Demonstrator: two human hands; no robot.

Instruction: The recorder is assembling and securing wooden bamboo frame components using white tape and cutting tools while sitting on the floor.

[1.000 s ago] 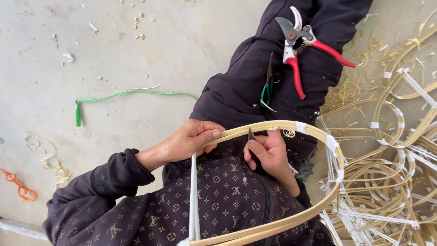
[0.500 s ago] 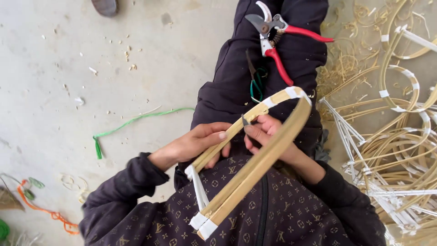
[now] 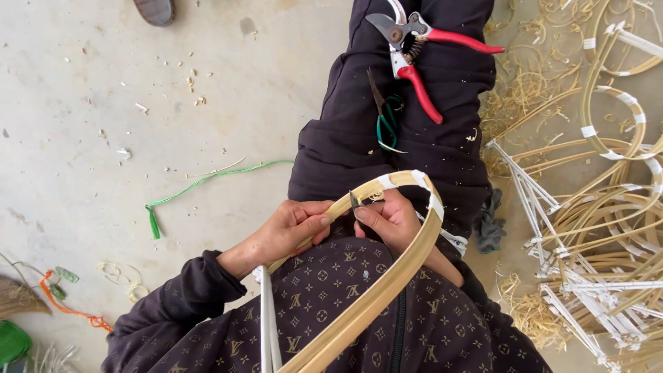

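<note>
- Floor [image 3: 138, 103] around me: bare concrete with shavings, a green strip [image 3: 200, 183] lying loose on it, and a pile of bent hoops [image 3: 608, 228] off to my right.
- Lap: my dark trousers carry the red pruners [image 3: 421, 62], and small scissors [image 3: 385, 114] lie just below them, both untouched.
- Hoop [image 3: 387, 276]: the bamboo loop I work on rests across my knees, its taped bend at the far end, one limb running back past my chest.
- Left hand [image 3: 293, 228]: closed on the near limb, pinching it steady.
- Right hand [image 3: 390, 221]: closed on a small blade [image 3: 355, 202] set against the inner face of the strip, so I judge I am trimming or scraping here.
- Next move, as I judge it: a short controlled stroke along the strip, my left grip firm so the loop does not spring.
- Against half a second ago: the hoop has swung flatter and nearer to me; both hands keep their places.
</note>
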